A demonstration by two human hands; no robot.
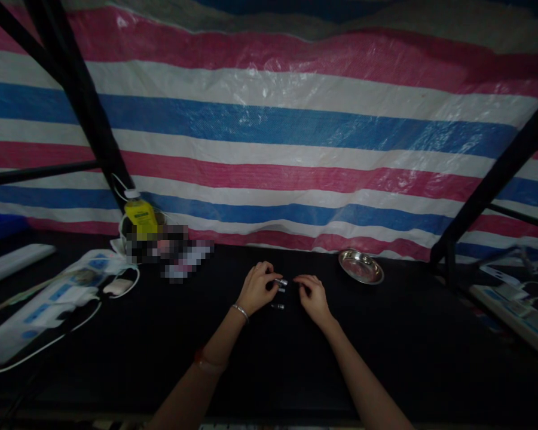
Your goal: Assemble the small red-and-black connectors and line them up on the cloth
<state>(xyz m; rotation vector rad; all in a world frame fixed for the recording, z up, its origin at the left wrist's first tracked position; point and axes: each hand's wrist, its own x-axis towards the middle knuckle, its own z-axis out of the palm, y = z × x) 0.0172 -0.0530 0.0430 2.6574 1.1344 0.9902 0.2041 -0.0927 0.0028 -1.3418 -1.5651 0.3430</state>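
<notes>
My left hand (256, 289) is closed in a pinch over the black table, with a bracelet at the wrist. At its thumb and fingertip is a small shiny cylinder-like piece (282, 282), silvery and partly covered by the fingers. Just below lies a second small shiny piece (281, 290). A third small piece (278, 306), dark with a bright end, rests nearer to me. To the right, my right hand (314, 298) has its thumb and fingers curled together, apart from those pieces. Whatever may be between its fingertips is too small and dark to name.
A round metal dish (361, 266) stands at the back right. Left are a yellow bottle (141, 216), blurred-out items and a white power strip (54, 301) with cables. Another power strip (515, 307) lies far right. A striped sheet (269, 173) hangs behind, between dark frame posts.
</notes>
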